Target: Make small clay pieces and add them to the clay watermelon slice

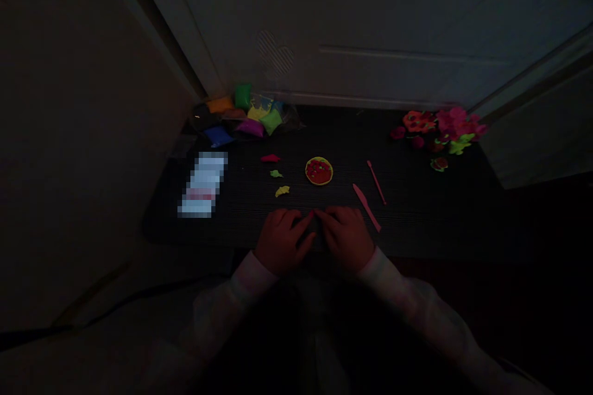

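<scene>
At the table's near edge, my left hand (pixel 283 239) and my right hand (pixel 346 236) come together with fingers bent. A tiny red piece of clay (pixel 312 213) shows between their index fingertips. Just beyond lie small lumps of soft clay: red (pixel 270 158), light green (pixel 277 174) and yellow (pixel 282 191). A round clay piece (pixel 319 171) with a yellow rim and red filling with green bits sits ahead of my hands. A pink plastic knife (pixel 367 207) lies beside my right hand, with a thin pink modelling tool (pixel 377 184) past it.
Several coloured clay packets (pixel 251 128) are heaped at the back left of the dark table (pixel 231 231). A phone with a blurred screen (pixel 204 185) lies at the left. Bright clay flowers (pixel 456 123) and a small round piece (pixel 439 164) are at the right. A white panelled door (pixel 370 24) stands behind.
</scene>
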